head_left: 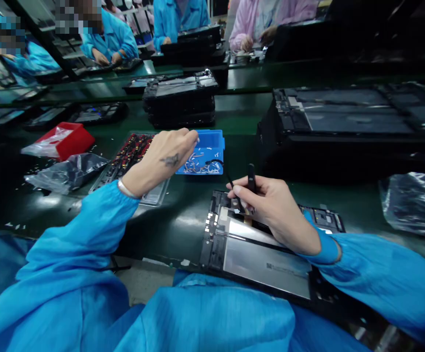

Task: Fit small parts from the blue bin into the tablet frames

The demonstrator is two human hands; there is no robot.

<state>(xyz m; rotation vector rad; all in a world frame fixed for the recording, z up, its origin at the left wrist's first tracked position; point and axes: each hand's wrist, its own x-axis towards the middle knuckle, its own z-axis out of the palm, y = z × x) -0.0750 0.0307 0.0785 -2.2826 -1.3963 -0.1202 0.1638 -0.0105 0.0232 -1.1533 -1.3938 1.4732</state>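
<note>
My right hand [276, 208] pinches black tweezers [251, 177] above the upper left part of an opened tablet-like device [267, 266]. The device lies at the table's front edge, showing a silver panel and small parts along its left side. My left hand [172, 151] is raised at the near left side of a blue bin [218, 142], back of the hand up. Its fingers are closed and curled away from me, so what they hold, if anything, is hidden. Small white scraps and thin dark strips lie inside the bin.
A clear tray [134, 149] of small red and black parts lies left of the bin, beside a plastic bag [69, 171] and a red bin [75, 139]. Stacked devices [179, 100] stand behind, with a larger stack [344, 127] at right. Co-workers sit across the table.
</note>
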